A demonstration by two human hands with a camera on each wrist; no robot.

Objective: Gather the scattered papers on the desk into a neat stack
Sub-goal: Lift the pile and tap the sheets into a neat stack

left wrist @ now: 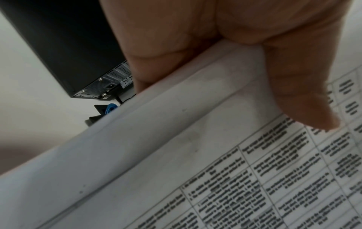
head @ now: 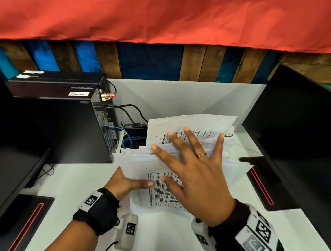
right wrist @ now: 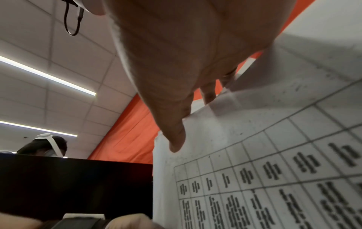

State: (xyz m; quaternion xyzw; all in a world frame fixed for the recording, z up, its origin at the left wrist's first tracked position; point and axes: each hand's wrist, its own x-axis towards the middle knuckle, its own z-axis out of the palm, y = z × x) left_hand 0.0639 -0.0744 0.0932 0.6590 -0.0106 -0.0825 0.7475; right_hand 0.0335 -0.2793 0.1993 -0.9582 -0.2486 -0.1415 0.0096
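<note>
Now the papers lie mid-frame on the desk, long axis running away from the person. Left hand pinches their left edge; right hand presses flat on top, fingers spread.

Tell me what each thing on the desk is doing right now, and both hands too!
papers: bunched in an untidy pile, edges not lined up.
left hand: grips the pile's left edge, thumb on top.
right hand: fingers spread, pressing flat on the pile.
monitor: screen dark.
computer tower: upright, cables plugged into its back.
desk: white, holding the pile.
</note>
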